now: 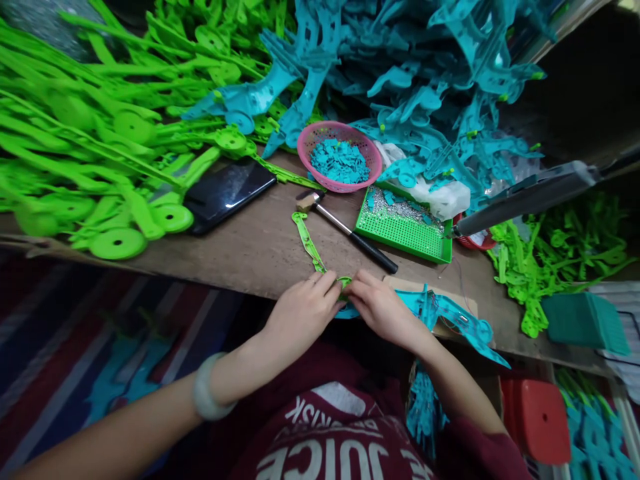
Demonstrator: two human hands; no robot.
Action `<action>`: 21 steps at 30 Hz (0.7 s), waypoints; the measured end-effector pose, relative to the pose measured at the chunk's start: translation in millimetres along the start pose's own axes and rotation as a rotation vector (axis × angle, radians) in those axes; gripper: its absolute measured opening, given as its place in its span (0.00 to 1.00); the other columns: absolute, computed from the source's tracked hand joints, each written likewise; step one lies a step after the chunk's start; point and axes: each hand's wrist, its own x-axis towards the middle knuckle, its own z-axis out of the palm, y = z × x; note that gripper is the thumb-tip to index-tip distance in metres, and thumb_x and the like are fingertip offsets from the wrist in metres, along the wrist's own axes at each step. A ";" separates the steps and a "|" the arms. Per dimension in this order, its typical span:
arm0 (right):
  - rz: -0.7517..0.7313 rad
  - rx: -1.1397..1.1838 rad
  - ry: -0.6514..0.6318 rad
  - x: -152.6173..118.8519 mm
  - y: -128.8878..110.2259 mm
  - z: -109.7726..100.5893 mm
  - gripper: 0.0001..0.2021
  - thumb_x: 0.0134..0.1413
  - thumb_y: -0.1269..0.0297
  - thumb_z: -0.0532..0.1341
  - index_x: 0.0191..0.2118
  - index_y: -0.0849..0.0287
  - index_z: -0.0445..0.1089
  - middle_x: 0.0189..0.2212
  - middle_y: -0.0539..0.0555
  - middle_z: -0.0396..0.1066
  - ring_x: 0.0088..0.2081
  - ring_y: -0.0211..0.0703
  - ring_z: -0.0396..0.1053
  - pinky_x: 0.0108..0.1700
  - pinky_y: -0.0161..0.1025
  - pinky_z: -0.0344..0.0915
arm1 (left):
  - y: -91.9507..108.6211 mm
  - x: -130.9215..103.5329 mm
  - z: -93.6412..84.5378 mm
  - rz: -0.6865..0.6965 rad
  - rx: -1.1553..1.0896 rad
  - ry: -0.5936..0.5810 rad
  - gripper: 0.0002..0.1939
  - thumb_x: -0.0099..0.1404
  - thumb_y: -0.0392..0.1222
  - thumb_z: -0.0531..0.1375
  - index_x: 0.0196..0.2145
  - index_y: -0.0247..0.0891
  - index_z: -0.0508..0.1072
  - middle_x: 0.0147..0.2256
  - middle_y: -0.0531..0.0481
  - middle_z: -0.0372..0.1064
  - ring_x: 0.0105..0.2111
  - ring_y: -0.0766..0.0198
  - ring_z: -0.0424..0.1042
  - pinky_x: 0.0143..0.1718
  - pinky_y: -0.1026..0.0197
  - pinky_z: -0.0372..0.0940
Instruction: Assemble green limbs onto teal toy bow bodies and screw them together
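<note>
Left hand: I have the left hand (pixel 303 310) palm down, fingers bunched together on a small green piece (pixel 345 282); the undersides are hidden from my camera.
Right hand: the right hand (pixel 383 310) meets it from the other side, fingertips pinched on the same piece.
Green piece: between my two hands, over the front edge of the wooden table (pixel 240 260).
Green strip: the slim green strip (pixel 309 241) runs up from the left fingertips; I cannot tell whether it joins the piece.
Blue frame: the blue frame (pixel 447 307) lies under and beyond the right hand, partly on cardboard (pixel 464 300), its tip passing the table edge.
Room, left: bare wood from the strip out to the black tablet (pixel 227 197).
Room, ahead: narrow; the hammer (pixel 370 250) lies slantwise, its handle end near the right hand.
Far limits: green tray (pixel 400 237) just beyond the handle, pink basket (pixel 306 160) behind the hammer head, blue pile (pixel 400 81) behind that.
Left limit: green pile (pixel 133 127), touching the tablet.
</note>
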 end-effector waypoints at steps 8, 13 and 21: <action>-0.081 -0.089 0.112 -12.9 28.5 -1.5 0.13 0.69 0.73 0.49 0.42 0.59 0.71 0.38 0.54 0.63 0.38 0.41 0.63 0.42 0.37 0.63 | -9.7 2.2 3.0 0.187 -0.047 0.026 0.08 0.73 0.33 0.55 0.39 0.36 0.74 0.41 0.45 0.74 0.40 0.55 0.71 0.38 0.54 0.67; -0.109 -0.181 0.123 -22.5 39.9 6.2 0.14 0.68 0.74 0.50 0.44 0.59 0.72 0.41 0.58 0.65 0.40 0.43 0.63 0.42 0.38 0.64 | -13.2 13.9 -4.3 0.191 0.007 -0.125 0.10 0.72 0.32 0.56 0.48 0.39 0.74 0.38 0.48 0.71 0.38 0.56 0.70 0.37 0.55 0.66; -0.145 -0.144 0.035 -5.3 41.4 -6.2 0.15 0.64 0.77 0.54 0.45 0.59 0.76 0.37 0.54 0.62 0.39 0.42 0.63 0.41 0.37 0.63 | -12.4 34.7 -18.2 0.247 0.056 -0.246 0.12 0.69 0.31 0.59 0.48 0.39 0.77 0.45 0.42 0.70 0.44 0.52 0.71 0.41 0.53 0.66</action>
